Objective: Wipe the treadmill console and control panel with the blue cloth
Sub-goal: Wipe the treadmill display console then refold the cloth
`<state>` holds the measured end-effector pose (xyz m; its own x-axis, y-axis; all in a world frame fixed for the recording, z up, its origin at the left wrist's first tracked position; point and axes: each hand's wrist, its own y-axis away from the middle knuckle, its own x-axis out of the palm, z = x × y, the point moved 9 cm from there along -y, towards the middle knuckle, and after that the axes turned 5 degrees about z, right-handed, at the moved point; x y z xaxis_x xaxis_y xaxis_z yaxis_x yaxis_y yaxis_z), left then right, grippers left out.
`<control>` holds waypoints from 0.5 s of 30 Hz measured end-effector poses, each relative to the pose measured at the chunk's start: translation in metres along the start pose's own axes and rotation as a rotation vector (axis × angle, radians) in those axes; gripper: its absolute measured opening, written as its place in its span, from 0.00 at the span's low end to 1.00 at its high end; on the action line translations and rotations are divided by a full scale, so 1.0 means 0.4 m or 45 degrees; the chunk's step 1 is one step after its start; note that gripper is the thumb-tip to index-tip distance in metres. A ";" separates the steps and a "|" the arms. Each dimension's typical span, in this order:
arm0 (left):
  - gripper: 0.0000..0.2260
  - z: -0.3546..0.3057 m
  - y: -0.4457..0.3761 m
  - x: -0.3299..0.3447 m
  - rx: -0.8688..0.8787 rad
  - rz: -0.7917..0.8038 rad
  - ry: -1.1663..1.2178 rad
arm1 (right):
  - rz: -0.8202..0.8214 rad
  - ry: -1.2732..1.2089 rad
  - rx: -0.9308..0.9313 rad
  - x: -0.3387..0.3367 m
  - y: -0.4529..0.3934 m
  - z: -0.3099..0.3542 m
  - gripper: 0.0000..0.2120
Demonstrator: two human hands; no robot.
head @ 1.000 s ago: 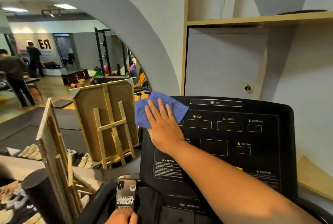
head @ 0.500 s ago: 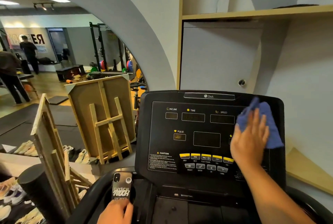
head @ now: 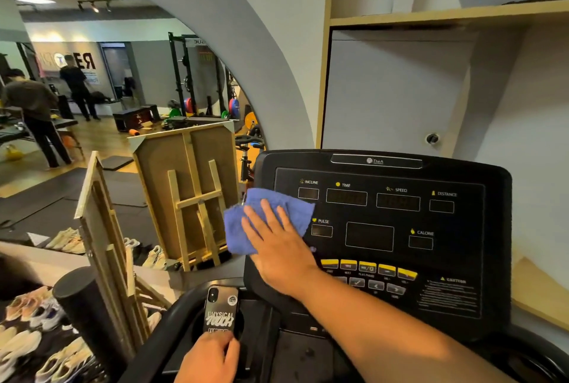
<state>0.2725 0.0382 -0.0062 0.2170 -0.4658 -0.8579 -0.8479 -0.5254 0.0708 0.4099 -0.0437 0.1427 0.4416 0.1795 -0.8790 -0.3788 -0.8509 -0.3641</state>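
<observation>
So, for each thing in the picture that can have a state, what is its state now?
blue cloth: bunched, pressed flat on console's left edge by right hand
console: all display windows dark
phone: upright in holder, left hand touching its bottom
cabinet door: closed

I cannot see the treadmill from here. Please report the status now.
Right hand flat on blue cloth, at console left edge. Left hand on phone below. Nothing blocking the panel.
</observation>
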 end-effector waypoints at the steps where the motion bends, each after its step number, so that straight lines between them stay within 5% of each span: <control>1: 0.14 -0.002 -0.002 -0.001 0.005 -0.011 -0.007 | 0.035 0.028 -0.121 0.018 0.029 0.011 0.32; 7: 0.13 0.003 -0.003 0.009 0.007 0.041 -0.015 | 0.139 0.077 -0.290 0.041 0.196 -0.102 0.31; 12: 0.12 -0.009 -0.008 0.000 0.020 0.026 -0.029 | -0.091 0.082 0.345 -0.123 0.124 -0.338 0.34; 15: 0.13 0.001 -0.009 0.008 0.004 0.039 -0.029 | -0.089 0.011 0.335 -0.086 0.123 -0.252 0.34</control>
<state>0.2759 0.0387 -0.0096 0.1795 -0.4653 -0.8668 -0.8557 -0.5085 0.0957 0.4580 -0.1414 0.1863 0.4804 0.2282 -0.8468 -0.5449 -0.6789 -0.4921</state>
